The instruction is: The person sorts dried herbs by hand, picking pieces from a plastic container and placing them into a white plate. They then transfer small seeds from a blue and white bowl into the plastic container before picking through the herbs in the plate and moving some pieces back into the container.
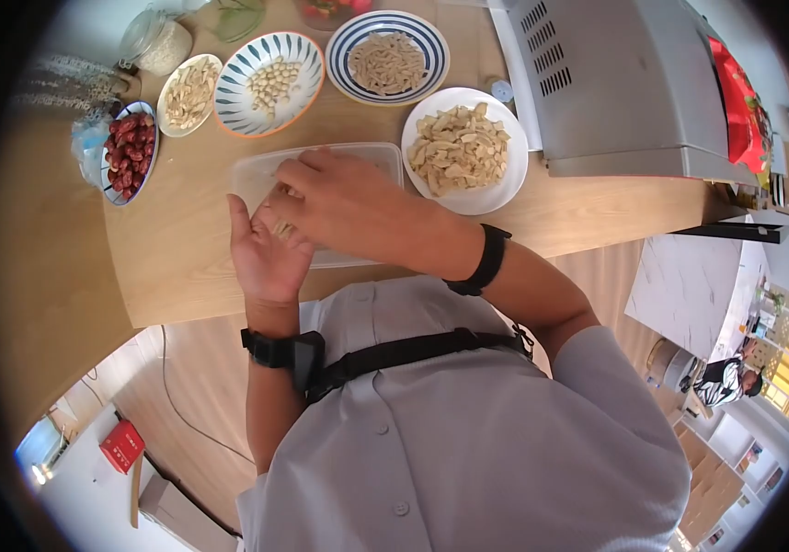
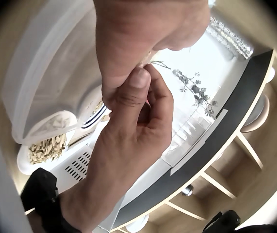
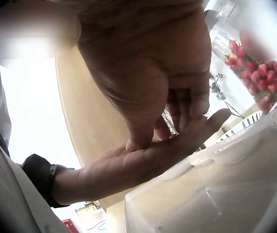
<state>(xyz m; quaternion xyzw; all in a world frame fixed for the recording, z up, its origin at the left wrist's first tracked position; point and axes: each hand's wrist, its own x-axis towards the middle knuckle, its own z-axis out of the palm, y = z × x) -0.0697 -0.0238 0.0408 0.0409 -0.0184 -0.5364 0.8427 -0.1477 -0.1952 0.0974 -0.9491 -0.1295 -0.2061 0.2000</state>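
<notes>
In the head view my left hand lies palm up at the front side of a clear plastic box. Small pale dried pieces rest in its palm, and its fingers are extended. My right hand reaches across above it, fingers bent down to the palm. From the left wrist, the right hand's thumb and forefinger pinch a pale bit close against the left hand. The right wrist view has the right hand's fingertips at the upturned left palm.
Behind the box stand a white plate of pale slices, a blue-ringed plate of strips, a patterned bowl of pale nuts, a small dish of slices and a dish of red dates. A grey appliance occupies the right.
</notes>
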